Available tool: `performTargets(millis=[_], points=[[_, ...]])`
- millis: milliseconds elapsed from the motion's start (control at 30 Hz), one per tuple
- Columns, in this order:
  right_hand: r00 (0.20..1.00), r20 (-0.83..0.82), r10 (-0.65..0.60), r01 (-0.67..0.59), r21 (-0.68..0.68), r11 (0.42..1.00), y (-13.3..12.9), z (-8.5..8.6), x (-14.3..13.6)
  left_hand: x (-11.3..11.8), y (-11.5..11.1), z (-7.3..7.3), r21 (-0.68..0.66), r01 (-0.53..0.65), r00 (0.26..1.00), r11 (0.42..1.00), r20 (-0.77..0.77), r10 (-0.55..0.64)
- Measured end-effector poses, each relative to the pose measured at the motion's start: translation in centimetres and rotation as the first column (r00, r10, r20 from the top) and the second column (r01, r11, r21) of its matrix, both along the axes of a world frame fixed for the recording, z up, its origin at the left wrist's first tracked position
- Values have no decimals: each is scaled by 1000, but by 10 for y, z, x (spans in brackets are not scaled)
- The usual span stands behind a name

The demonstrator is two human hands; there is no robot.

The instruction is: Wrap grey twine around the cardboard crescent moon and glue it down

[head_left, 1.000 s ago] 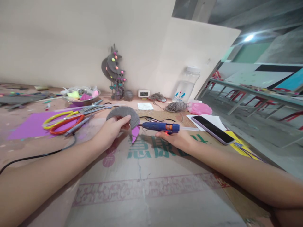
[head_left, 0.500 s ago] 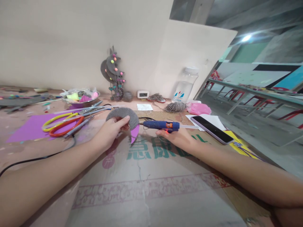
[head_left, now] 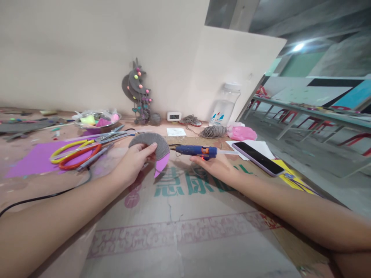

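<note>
Between the thumb and fingers of my left hand point(head_left: 138, 160) is a crescent moon shape point(head_left: 155, 141), wrapped in grey yarn except for its bare purple tip, which points down. My right hand point(head_left: 214, 166) is closed around a blue hot glue gun point(head_left: 195, 151) with a small red light and a clear glue stick out of its back. The gun's nozzle points left and sits just right of the crescent, with a small gap. Both are held above a flattened cardboard sheet point(head_left: 136, 239) with green print. The fingers behind the crescent are hidden.
Yellow-and-red-handled scissors point(head_left: 77, 156) lie on purple sheet at left, near a bowl point(head_left: 98, 122). Behind stand a decorated moon ornament point(head_left: 139, 90), a small clock point(head_left: 174, 116) and a bottle point(head_left: 224, 104). A yarn skein point(head_left: 213, 132) and a phone point(head_left: 258, 159) lie right.
The crescent has turned slightly, showing more of its purple tip. The nozzle, which was against its edge, is now a little apart from it.
</note>
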State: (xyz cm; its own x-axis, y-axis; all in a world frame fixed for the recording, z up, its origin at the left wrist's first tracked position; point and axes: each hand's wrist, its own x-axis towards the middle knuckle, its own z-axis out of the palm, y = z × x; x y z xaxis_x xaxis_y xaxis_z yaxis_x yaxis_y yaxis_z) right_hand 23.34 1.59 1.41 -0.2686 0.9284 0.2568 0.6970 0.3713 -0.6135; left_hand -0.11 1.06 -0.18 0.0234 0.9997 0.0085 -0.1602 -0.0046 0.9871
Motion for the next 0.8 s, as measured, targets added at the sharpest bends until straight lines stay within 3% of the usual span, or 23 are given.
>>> performTargets(millis=[133, 367, 467, 600, 800], points=[[1000, 18, -24, 24, -17, 1000, 3, 11, 4, 0, 0, -1, 9, -23, 999, 1000, -43, 23], [996, -75, 48, -41, 98, 994, 18, 32, 13, -1, 3, -4, 77, -82, 981, 994, -170, 95], [999, -38, 3, 0, 92, 996, 44, 35, 14, -2, 2, -3, 102, -82, 961, 991, -257, 106], [974, 113, -194, 186, 82, 979, 95, 31, 10, 0, -5, 6, 74, -89, 914, 993, -391, 111], [962, 166, -217, 212, 50, 976, 155, 9, -1, 5, -12, 17, 74, -122, 883, 990, -447, 142]])
